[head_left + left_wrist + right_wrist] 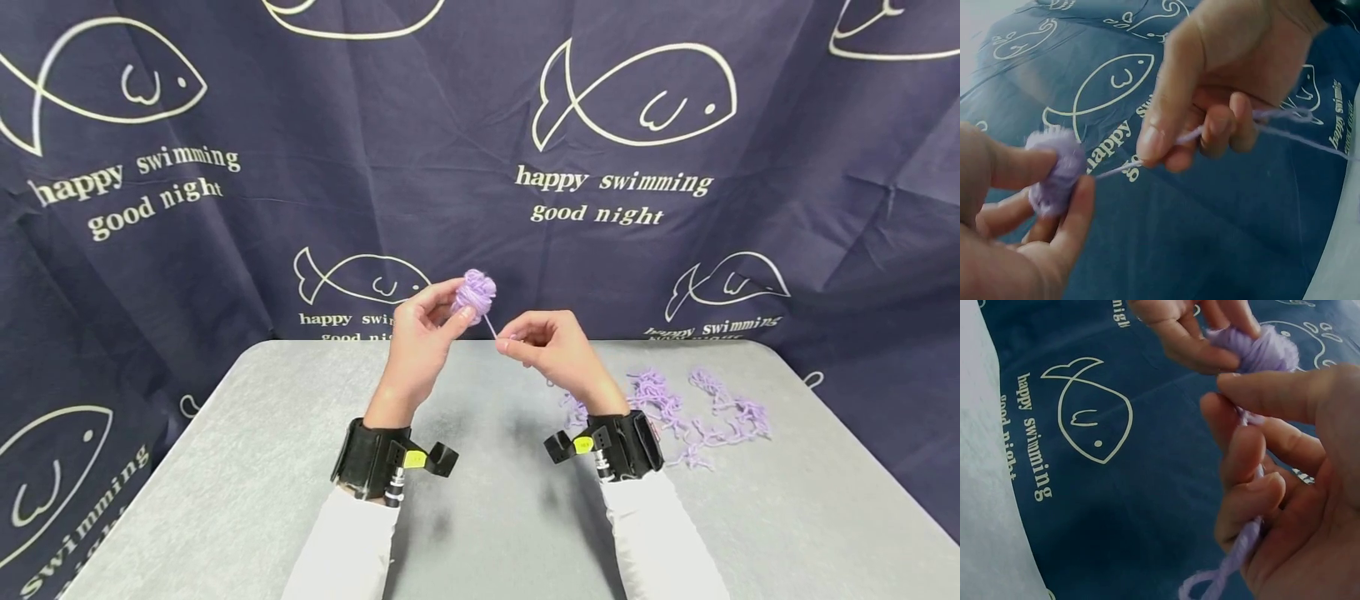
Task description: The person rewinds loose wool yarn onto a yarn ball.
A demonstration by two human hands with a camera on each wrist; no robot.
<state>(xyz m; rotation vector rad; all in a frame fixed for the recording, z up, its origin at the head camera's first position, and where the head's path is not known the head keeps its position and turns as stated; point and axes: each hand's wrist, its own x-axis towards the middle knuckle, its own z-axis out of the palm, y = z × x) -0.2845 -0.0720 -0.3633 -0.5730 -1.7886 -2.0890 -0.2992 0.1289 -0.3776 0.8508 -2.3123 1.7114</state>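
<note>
My left hand point(423, 333) holds a small ball of purple yarn point(476, 293) up above the far edge of the grey table point(262, 467), fingers and thumb curled round it. The same ball point(1055, 169) fills the left wrist view and shows at the top as the ball point(1260, 347) in the right wrist view. A taut strand point(489, 325) runs from the ball to my right hand point(543, 346), which pinches it between thumb and fingers. The strand point(1179, 139) passes through that hand and trails off behind it.
A loose tangle of purple yarn point(675, 404) lies on the table to the right of my right wrist. A dark blue cloth point(480, 150) printed with white fish hangs behind the table. Black camera bands sit on both wrists.
</note>
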